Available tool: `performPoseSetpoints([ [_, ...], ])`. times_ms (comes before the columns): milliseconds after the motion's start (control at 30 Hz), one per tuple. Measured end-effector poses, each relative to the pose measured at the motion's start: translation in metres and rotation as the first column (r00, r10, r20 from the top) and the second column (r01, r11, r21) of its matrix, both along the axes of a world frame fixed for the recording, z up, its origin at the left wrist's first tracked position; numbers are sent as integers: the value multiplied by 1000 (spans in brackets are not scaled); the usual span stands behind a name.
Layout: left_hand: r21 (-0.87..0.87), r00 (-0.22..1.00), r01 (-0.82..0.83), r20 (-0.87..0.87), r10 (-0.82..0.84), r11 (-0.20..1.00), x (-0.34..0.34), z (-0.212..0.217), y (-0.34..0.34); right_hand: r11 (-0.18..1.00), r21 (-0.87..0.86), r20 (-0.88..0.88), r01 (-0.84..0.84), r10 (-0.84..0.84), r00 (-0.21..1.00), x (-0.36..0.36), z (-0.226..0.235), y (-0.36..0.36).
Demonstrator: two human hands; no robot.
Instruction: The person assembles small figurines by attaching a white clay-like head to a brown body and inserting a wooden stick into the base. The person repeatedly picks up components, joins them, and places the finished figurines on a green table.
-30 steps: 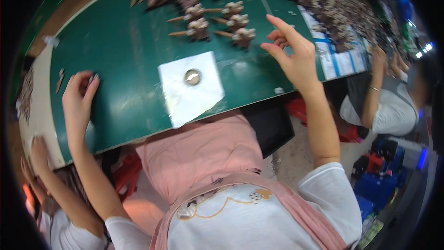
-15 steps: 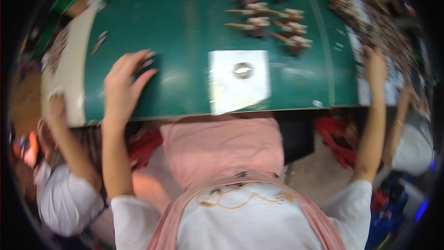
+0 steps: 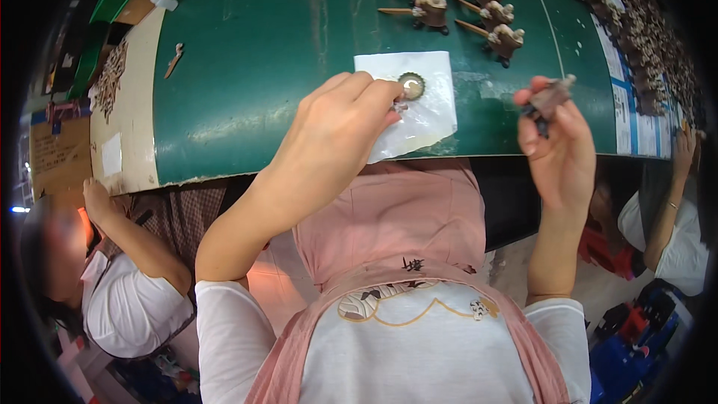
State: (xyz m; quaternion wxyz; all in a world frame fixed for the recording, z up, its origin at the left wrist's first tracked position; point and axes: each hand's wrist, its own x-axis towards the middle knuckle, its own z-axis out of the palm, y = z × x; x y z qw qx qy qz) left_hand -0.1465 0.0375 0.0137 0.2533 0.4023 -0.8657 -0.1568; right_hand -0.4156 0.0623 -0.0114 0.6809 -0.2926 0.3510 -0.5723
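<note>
My left hand is closed in a pinch over a white sheet. A small greyish piece shows at its fingertips, mostly hidden. Right by those fingers, a crimped bottle cap with whitish stuff inside lies on the sheet. My right hand holds up a small brown figurine with a pale top and dark lower end, above the table's right part. Similar figurines with long tan sticks stand in rows beyond the sheet.
A small brown stick-like piece lies on the green table at left. More small pieces and a white bottle are on the left edge. Many figurines crowd the far right. Co-workers sit on both sides.
My left hand has come from the table's left part to the bottle cap. My right hand has drawn back from the figurine pile at right and now holds a figurine.
</note>
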Motion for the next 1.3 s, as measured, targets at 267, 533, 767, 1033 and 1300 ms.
performPoseSetpoints([
  [267,-10,979,17,206,-14,1000,-11,3,0,1000,12,-49,-10,11,999,21,0,17],
  [533,219,960,-154,-197,198,964,-12,14,8,1000,-22,-293,-18,11,956,48,8,15],
  [767,246,879,-108,-430,208,963,-11,17,18,996,38,-7,-81,81,997,80,17,2],
  [1033,220,834,-55,-526,166,974,-9,11,20,999,-30,37,-34,35,999,105,15,6],
  [1300,104,906,32,-424,16,994,-6,12,15,995,-100,-48,-11,6,999,86,6,19],
])
